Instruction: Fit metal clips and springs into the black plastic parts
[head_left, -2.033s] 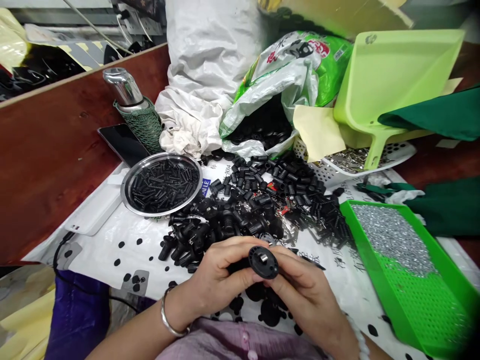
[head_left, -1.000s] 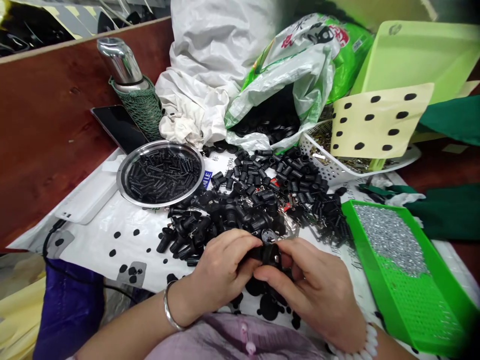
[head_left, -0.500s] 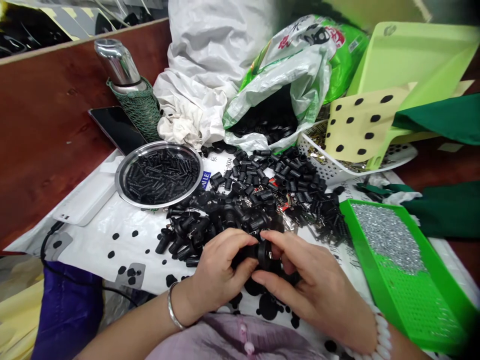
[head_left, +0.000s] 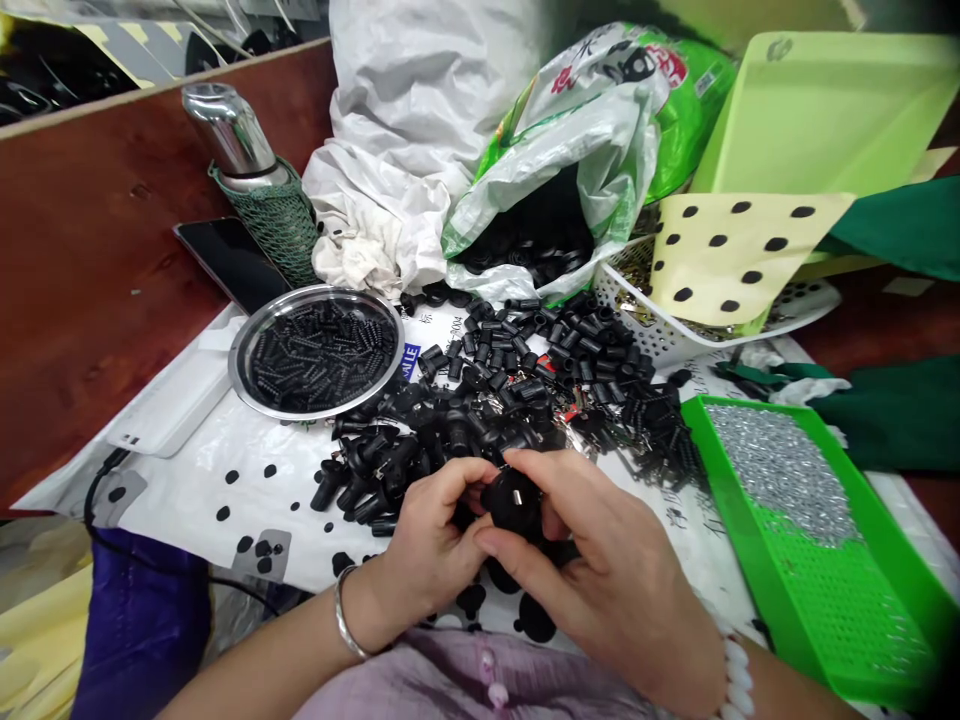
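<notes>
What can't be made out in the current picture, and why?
Head view: back of the black piece, hidden by the left hand and right hand.
Head view: part of the white basket, covered by the spotted paper.
Head view: single silver bits in the green tray, too small to tell apart.
Head view: top of the white sack, cut off by the upper edge.
Head view: deeper contents of the open bag, lost in shadow.

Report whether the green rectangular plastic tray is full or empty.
Partly full: the tray has small silvery metallic pieces covering its far end; nearer, green bottom shows.
</notes>
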